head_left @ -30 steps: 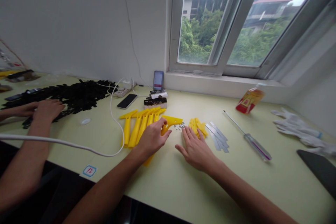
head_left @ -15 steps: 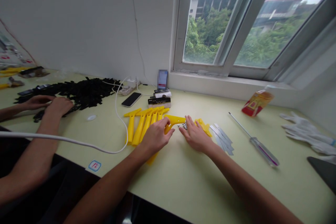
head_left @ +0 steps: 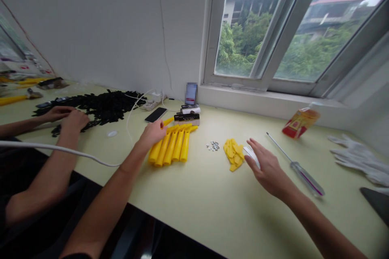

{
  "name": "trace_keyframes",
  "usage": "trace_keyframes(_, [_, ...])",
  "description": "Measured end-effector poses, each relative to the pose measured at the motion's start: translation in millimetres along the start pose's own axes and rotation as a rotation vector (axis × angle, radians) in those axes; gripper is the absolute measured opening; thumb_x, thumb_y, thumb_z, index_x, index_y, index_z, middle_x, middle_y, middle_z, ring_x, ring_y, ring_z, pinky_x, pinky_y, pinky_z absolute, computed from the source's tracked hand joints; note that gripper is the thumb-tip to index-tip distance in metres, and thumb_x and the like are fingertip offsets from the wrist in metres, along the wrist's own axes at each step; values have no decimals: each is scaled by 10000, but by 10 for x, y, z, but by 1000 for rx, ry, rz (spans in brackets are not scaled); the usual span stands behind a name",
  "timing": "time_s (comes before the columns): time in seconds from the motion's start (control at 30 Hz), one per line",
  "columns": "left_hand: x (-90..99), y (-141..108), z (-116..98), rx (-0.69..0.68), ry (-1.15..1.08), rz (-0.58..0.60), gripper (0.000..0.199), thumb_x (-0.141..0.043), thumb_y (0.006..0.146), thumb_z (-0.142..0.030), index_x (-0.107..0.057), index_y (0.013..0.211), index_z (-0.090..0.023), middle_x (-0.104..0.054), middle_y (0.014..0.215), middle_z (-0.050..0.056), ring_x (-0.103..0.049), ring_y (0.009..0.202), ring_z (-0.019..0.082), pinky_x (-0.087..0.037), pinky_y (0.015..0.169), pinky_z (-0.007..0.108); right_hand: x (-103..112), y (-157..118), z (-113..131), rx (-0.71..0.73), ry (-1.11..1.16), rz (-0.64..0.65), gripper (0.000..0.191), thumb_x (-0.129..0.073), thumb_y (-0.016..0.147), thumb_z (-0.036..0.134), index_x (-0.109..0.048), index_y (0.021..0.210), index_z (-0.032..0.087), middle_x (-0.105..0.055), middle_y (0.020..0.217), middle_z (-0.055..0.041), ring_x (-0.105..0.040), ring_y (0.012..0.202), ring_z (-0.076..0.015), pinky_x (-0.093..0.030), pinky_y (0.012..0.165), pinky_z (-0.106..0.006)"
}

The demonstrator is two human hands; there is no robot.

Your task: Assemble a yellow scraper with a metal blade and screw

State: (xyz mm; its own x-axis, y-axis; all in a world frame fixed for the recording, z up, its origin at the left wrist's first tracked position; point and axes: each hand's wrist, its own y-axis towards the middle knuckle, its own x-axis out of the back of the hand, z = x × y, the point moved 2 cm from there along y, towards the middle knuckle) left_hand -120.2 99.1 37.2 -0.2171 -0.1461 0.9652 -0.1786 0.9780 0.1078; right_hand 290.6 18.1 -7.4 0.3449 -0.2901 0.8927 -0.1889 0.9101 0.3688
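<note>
My left hand (head_left: 153, 133) is closed around a yellow scraper handle (head_left: 169, 121) at the left end of a row of similar yellow handles (head_left: 172, 147); my fingers hide part of it. My right hand (head_left: 269, 170) hovers by the thin metal blades (head_left: 251, 156), thumb and fingers apart, covering most of them. Just left of that hand lies a pile of flat yellow plastic pieces (head_left: 233, 153). Small metal nuts (head_left: 213, 145) are scattered between the pile and the row of handles.
A long screwdriver (head_left: 306, 177) lies right of my right hand, with a red-and-orange pouch (head_left: 300, 121) and white gloves (head_left: 355, 156) beyond. A co-worker's hands (head_left: 74, 120) are at the black strips (head_left: 106, 105). A white cable (head_left: 60, 149) crosses at left.
My left hand has moved left, taking the yellow scraper handle from the middle to the row. My right hand has shifted right from the nuts to the blades, uncovering the nuts and yellow pieces.
</note>
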Motion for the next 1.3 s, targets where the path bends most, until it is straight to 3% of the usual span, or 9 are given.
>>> trace_keyframes(0.2, [-103, 87, 217, 47, 75, 35, 191, -515, 858, -362, -626, 913, -216, -723, 956, 118, -669, 916, 279, -472, 760, 319, 63, -236, -398, -99, 4, -112, 578, -330, 963, 514, -532, 1350, 135, -557, 1419, -175, -501, 1335, -307, -388, 1112, -527])
trace_keyframes(0.47, [-201, 115, 156, 14, 63, 72, 265, -519, 839, -448, -610, 931, -216, -717, 971, 113, -661, 891, 269, -473, 742, 320, 3, -230, -385, -124, 81, -84, 559, -340, 958, 508, -533, 1352, 163, -562, 1412, -168, -493, 1334, -313, -384, 1098, -551])
trace_keyframes(0.63, [-167, 110, 134, 5, 53, 74, 317, -478, 874, -486, -628, 907, -210, -709, 968, 124, -656, 907, 273, -480, 790, 339, -1, -239, -400, -137, 101, -55, 561, -342, 953, 517, -536, 1348, 169, -562, 1411, -162, -483, 1339, -316, -371, 1101, -557])
trace_keyframes(0.73, [-107, 92, 164, 26, 58, 47, 391, -405, 911, -495, -635, 1020, -197, -681, 1067, 158, -644, 993, 305, -481, 859, 391, 6, -236, -415, -140, 99, -62, 563, -337, 953, 526, -541, 1340, 171, -561, 1410, -164, -483, 1338, -317, -380, 1094, -555])
trace_keyframes(0.87, [-139, 42, 198, 83, 51, 21, 623, -347, 905, -610, -526, 1345, -206, -524, 1355, 211, -524, 1234, 399, -442, 972, 506, 3, -230, -422, -143, 104, -61, 562, -336, 954, 524, -545, 1338, 170, -564, 1404, -161, -484, 1335, -316, -384, 1088, -557])
trace_keyframes(1.03, [-368, -81, 118, -79, -35, 129, 743, -284, 897, -703, -361, 1514, -297, -235, 1614, 126, -222, 1468, 406, -258, 1145, 536, -4, -241, -435, -145, 114, -68, 537, -345, 956, 511, -543, 1336, 189, -572, 1397, -154, -494, 1325, -315, -385, 1080, -565])
trace_keyframes(1.17, [-436, -161, 49, -219, -30, 214, 755, -350, 878, -705, -343, 1525, -316, -266, 1613, 94, -156, 1489, 402, -166, 1183, 536, 15, -251, -431, -151, 126, -59, 536, -348, 956, 520, -540, 1334, 192, -568, 1402, -151, -491, 1325, -316, -382, 1081, -566])
trace_keyframes(1.3, [-409, -195, 27, -234, -16, 217, 742, -397, 877, -659, -342, 1528, -309, -259, 1615, 96, -159, 1484, 413, -164, 1184, 537, 15, -250, -417, -160, 146, -29, 544, -339, 959, 525, -531, 1342, 188, -570, 1395, -149, -487, 1323, -312, -372, 1089, -559])
